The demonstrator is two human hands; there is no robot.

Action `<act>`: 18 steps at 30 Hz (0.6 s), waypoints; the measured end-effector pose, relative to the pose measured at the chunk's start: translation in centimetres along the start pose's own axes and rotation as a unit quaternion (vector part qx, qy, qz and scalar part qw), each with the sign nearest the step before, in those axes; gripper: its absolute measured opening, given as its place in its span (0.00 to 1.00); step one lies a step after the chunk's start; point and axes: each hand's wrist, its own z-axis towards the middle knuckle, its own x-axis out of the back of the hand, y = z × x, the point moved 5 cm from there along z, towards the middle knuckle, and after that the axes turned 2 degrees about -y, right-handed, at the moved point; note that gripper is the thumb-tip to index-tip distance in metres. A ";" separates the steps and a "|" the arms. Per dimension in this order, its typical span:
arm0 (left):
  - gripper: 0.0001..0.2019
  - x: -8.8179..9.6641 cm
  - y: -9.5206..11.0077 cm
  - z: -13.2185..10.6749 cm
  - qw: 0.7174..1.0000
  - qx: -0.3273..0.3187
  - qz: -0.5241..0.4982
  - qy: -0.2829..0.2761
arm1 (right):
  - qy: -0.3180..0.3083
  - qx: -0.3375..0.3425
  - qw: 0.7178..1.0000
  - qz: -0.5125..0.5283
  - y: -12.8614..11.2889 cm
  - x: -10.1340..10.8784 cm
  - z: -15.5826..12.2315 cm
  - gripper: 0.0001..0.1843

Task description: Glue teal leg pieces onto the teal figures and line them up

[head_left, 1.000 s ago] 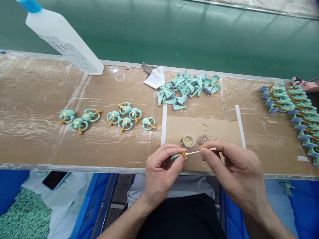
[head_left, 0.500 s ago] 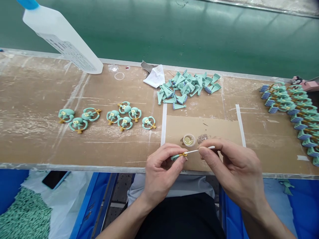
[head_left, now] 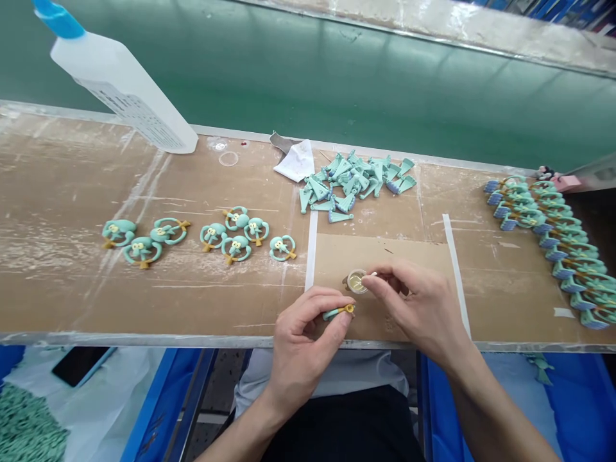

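My left hand (head_left: 303, 340) pinches a small teal toy figure (head_left: 338, 312) with a yellow collar at the near edge of the brown bench. My right hand (head_left: 418, 305) pinches a thin white stick (head_left: 369, 276), whose tip rests in a small round cup of yellowish liquid (head_left: 357, 281) on the taped cardboard pad (head_left: 385, 253). The stick's tip is apart from the figure.
Several finished teal figures (head_left: 231, 236) lie left of the pad, more (head_left: 142, 239) further left. A pile of teal leg parts (head_left: 353, 179) and a white cloth (head_left: 294, 162) lie behind. Rows of assembled figures (head_left: 553, 240) fill the right. A white bottle (head_left: 118, 83) leans at back left.
My right hand moved the stick away from the figure's collar to the cup of liquid. The camera tilted slightly; my left hand kept its hold.
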 end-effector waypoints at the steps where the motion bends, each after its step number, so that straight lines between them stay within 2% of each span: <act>1: 0.06 0.0 0.0 0.0 1.000 0.000 0.003 0.001 | 0.011 -0.004 1.000 -0.002 0.5 0.5 0.7 0.11; 5: 0.06 0.1 0.0 0.2 1.000 -0.007 0.004 0.004 | 0.121 0.007 0.990 -0.067 3.3 3.6 5.3 0.09; 7: 0.06 0.1 -0.1 0.2 1.000 -0.010 0.004 0.006 | 0.109 0.029 0.988 -0.102 4.8 3.8 8.4 0.05; 12: 0.06 0.2 -0.6 0.1 1.000 -0.015 0.009 0.003 | 0.057 0.069 0.983 -0.162 6.7 1.2 14.3 0.12; 15: 0.07 0.3 -0.8 0.0 1.000 -0.016 0.000 0.005 | 0.040 0.100 0.970 -0.219 6.6 -0.4 15.7 0.14; 18: 0.07 0.2 -0.9 -0.1 1.000 -0.014 -0.012 0.004 | 0.026 0.122 0.954 -0.274 6.5 -1.0 16.1 0.13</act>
